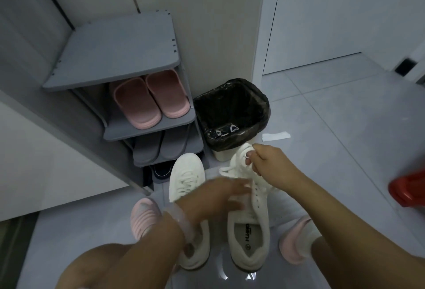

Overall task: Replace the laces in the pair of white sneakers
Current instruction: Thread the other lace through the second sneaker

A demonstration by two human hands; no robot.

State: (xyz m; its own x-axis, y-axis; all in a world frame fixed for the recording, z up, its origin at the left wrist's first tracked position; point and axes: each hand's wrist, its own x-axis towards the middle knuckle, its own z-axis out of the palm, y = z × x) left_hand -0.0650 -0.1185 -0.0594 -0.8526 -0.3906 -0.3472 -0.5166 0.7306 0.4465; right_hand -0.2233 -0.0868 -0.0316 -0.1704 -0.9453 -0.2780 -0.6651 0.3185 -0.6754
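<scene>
White lace (232, 169) is soft and limp; your right hand (266, 162) pinches its tip. Your blurred left hand (220, 194), fingers straight, steadies the light right sneaker (250, 224).

The inside sole of the right white sneaker (249, 238) has dark printed letters and a small round logo. The letters are too blurry to read.
</scene>
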